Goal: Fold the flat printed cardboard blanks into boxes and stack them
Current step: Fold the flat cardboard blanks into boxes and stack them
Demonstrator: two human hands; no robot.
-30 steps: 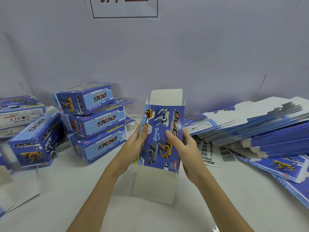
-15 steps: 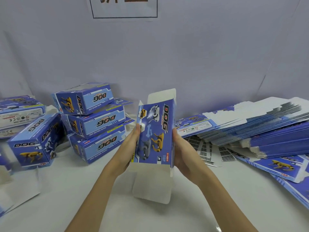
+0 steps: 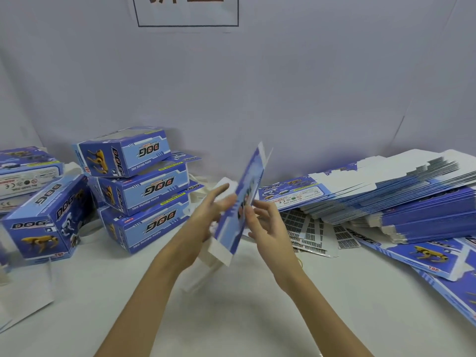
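Holding a blue printed cardboard blank (image 3: pixel 240 202) edge-on between both hands, above the white table (image 3: pixel 244 318) near its middle, tilted so the top leans away and to the right. Left hand (image 3: pixel 206 222) on the blank's left face, fingers straight and slightly spread, blurred, seemingly pressing flat against the card rather than curling round it. Right hand (image 3: pixel 268 228) on the right side, thumb and forefinger meeting the card near the black lettering, other fingers loosely fanned and bent; cannot tell for sure whether that is a true pinch or only a touch. White flaps showing at the blank's top and bottom ends, the lower one hanging just over the table. Standing to the left, three folded boxes (image 3: pixel 139 189) piled one on another, each blue with "DOG" lettering and a yellow robot dog picture, the topmost with an open window on its upper face. Sitting further left, another folded box (image 3: pixel 43 222) on its side, tilted, and beyond it one more box (image 3: pixel 25 173) with a white label panel. Lying to the right, a thick sloping stack of flat blanks (image 3: pixel 399 202), white edges fanned out, with sheets of barcode labels (image 3: pixel 309 228) spread just below and loose flat blanks (image 3: pixel 425 256) nearer the right edge. Hanging behind, a pale wall with a black-framed sign (image 3: pixel 188 11) cut off at the top.
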